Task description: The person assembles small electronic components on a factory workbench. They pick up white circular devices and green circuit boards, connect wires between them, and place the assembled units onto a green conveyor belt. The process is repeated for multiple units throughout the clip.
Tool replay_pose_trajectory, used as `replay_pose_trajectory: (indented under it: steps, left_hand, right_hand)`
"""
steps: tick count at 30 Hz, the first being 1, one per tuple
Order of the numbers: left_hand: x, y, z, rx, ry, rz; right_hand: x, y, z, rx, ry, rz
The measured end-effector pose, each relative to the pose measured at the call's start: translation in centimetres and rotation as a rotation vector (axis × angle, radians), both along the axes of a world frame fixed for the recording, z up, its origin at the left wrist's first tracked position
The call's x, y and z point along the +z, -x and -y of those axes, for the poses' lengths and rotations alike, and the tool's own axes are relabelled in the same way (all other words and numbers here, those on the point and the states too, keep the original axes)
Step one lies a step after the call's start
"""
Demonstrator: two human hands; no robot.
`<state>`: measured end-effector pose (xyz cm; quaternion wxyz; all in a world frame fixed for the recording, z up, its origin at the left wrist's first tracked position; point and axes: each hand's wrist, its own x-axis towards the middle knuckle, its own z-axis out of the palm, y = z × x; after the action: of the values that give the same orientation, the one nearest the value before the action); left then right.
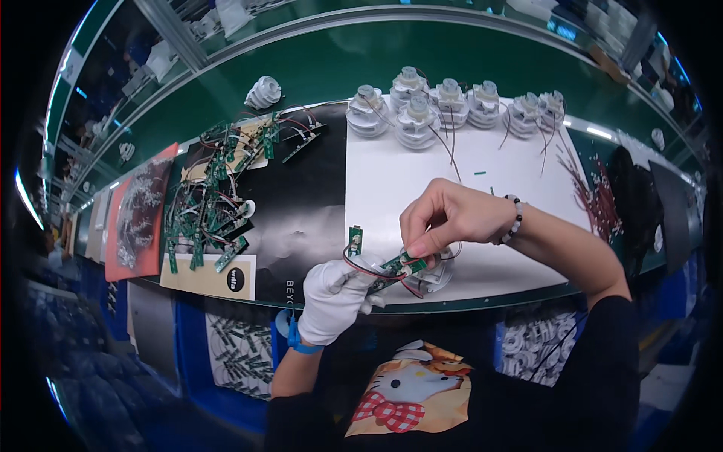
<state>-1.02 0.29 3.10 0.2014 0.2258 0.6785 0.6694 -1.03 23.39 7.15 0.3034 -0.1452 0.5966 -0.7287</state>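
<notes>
Near the bench's front edge, the gloved left hand (335,294) grips a green circuit board (398,265) while the bare right hand (444,215) pinches its right end over a white housing (433,277).

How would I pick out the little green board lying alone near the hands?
Start at the white sheet covering the bench's right half. At its left edge, just above the gloved left hand, lies a small green board. Unlike the tangled pile of boards on the black mat, it lies alone, untouched.
</notes>
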Motion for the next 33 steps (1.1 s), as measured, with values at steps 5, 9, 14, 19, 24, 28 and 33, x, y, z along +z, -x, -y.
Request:
replay_pose_trajectory:
  steps: [5, 9, 14, 19, 24, 28, 33]
  left_hand:
    - [-1.4, 0.4, -0.2, 0.062, -0.041, 0.01]
    - [-1.0, 0.9, 0.1, 0.098, -0.072, -0.107]
    - [-0.8, 1.8, 0.4, 0.143, -0.043, 0.033]
    - [-1.0, 2.4, -1.1, 0.18, 0.106, -0.034]
    - [-1.9, 2.8, -2.5, 0.251, 0.152, 0.061]
    - [-1.9, 2.7, -2.8, 0.253, 0.065, 0.113]
    - [-3.0, 3.6, -2.0, 0.32, 0.06, -0.082]
  right_hand:
    - [-1.2, -0.3, 0.8, -0.109, 0.103, 0.049]
    - [-0.4, -0.6, 1.0, -0.152, 0.022, 0.052]
    - [-1.3, 0.4, -4.2, -0.491, -0.362, -0.238]
    - [-4.9, -3.6, -4.7, -0.574, -0.809, -0.663]
    - [-8.3, -7.5, 0.6, -0.723, -0.414, -0.735]
    - [-8.0, -8.3, 3.0, -0.619, -0.458, -0.761]
    - [-7.7, -5.8, 3.3, -0.631, -0.497, -0.617]
